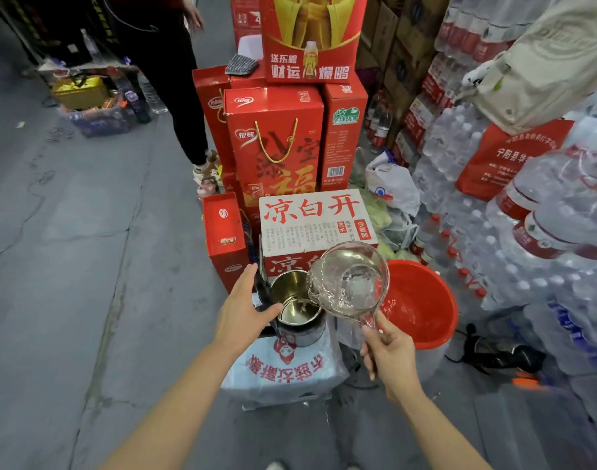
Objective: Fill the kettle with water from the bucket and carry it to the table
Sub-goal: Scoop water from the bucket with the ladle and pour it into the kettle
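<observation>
Left hand at centre frame, fingers spread open against the black lid beside the steel kettle, which sits on a wrapped bottle pack. Right hand grips the clear ladle, tipping water in. Red bucket sits right of centre.
</observation>
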